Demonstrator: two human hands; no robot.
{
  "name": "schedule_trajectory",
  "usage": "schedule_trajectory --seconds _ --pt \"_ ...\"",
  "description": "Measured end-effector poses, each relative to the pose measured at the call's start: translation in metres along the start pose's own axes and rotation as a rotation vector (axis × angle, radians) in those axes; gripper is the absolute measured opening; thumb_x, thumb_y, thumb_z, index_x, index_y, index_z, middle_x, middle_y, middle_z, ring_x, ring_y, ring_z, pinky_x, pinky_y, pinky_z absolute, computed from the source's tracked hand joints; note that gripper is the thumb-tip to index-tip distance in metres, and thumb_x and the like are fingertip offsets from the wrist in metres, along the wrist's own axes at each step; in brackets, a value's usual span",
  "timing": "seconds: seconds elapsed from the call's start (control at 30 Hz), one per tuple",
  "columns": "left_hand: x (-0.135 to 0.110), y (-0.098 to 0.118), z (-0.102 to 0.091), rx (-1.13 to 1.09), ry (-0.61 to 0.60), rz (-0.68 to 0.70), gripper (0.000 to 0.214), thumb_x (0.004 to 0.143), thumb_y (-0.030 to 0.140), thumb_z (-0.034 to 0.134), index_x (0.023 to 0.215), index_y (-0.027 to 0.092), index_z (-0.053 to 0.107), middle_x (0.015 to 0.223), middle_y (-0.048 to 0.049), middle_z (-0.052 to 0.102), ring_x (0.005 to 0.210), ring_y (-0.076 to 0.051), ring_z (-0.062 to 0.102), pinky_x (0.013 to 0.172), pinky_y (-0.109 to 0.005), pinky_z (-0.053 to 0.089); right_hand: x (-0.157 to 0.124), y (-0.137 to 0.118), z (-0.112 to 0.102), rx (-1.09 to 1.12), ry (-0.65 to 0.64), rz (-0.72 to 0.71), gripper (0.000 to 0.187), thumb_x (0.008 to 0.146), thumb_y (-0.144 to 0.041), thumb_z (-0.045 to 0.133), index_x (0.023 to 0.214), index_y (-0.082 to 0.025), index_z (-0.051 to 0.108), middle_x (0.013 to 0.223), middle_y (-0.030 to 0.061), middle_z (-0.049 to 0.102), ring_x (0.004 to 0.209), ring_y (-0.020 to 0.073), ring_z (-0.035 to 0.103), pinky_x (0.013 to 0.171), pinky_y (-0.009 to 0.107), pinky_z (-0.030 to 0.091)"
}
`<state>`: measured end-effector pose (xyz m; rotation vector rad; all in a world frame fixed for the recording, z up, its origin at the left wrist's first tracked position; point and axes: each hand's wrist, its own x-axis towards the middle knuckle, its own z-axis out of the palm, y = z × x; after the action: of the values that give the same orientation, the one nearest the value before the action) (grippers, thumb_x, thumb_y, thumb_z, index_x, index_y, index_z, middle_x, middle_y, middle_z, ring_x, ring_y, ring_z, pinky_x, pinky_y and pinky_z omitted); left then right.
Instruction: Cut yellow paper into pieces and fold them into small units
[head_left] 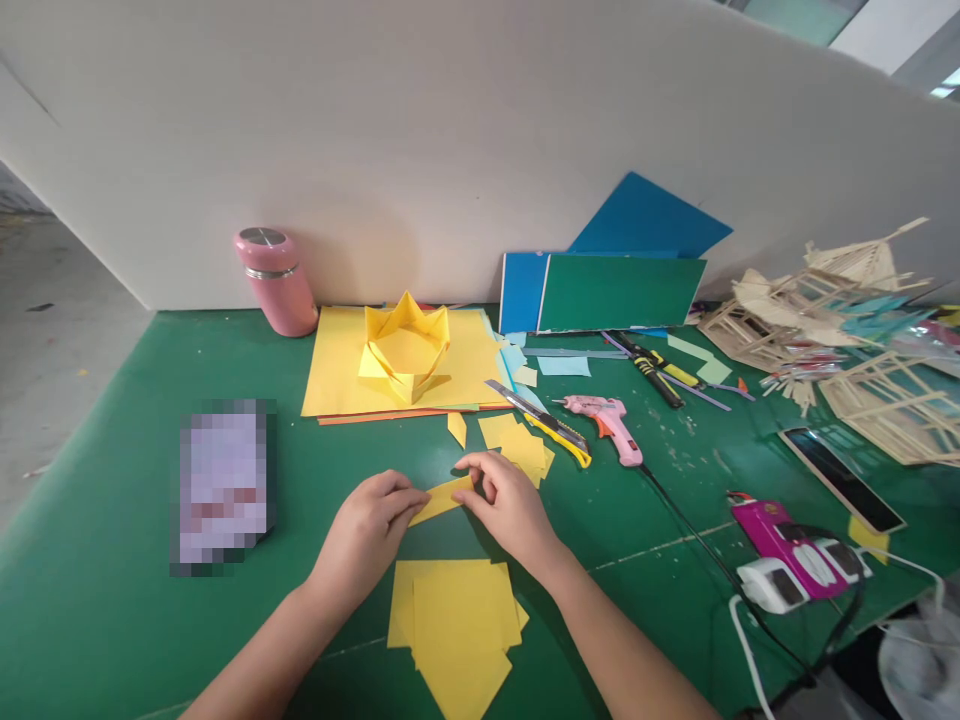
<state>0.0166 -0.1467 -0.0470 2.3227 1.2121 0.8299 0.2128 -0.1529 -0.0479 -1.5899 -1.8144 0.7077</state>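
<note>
Between my two hands is a narrow folded strip of yellow paper (442,500). My left hand (379,515) pinches its left end, and my right hand (504,500) grips the right end between thumb and fingers. Just below lies a loose pile of yellow paper sheets (457,620). Beyond my hands, a folded yellow paper crown (409,350) stands on a stack of yellow sheets (472,345). Smaller yellow paper pieces (525,445) are scattered close to my right hand.
A yellow utility knife (544,425) with its blade out and a pink glue gun (609,425) lie right of centre. The glue gun's cord runs toward a magenta power strip (787,550). A pink flask (281,285), a phone (844,480) and wooden stick models (825,310) stand or lie around.
</note>
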Motion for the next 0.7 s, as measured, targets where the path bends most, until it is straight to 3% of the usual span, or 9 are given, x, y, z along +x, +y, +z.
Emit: schedule_trajectory --seconds 0.17,0.3,0.7 --pt "-0.001 -0.001 0.000 0.018 -0.025 -0.044 0.031 0.094 0.025 0.042 0.081 0.020 0.070 0.080 -0.0042 0.061 0.070 -0.017 0.062 0.064 -0.026 0.050 -0.001 0.002 0.002 -0.004 0.036 -0.028 0.021 0.074 -0.011 0.066 0.091 -0.021 0.059 0.080 -0.0024 0.053 0.049 0.0089 0.040 0.054 0.023 0.040" --pt "0.000 -0.001 0.000 0.052 -0.031 -0.011 0.030 0.094 0.024 0.043 0.083 0.020 0.070 0.080 -0.0042 0.061 0.070 -0.017 0.061 0.064 -0.027 0.049 -0.002 0.002 0.000 -0.006 0.027 -0.095 0.011 0.077 -0.012 0.063 0.075 -0.021 0.057 0.074 -0.0025 0.052 0.052 0.0101 0.044 0.053 0.023 0.038" --pt "0.004 0.001 -0.003 0.027 -0.067 0.019 0.031 0.092 0.019 0.041 0.084 0.019 0.071 0.079 -0.0049 0.061 0.070 -0.017 0.062 0.063 -0.027 0.050 -0.011 -0.021 0.018 -0.047 -0.007 -0.193 0.023 0.074 -0.007 0.066 0.062 -0.021 0.050 0.062 -0.0035 0.052 0.064 0.0147 0.051 0.059 0.025 0.037"
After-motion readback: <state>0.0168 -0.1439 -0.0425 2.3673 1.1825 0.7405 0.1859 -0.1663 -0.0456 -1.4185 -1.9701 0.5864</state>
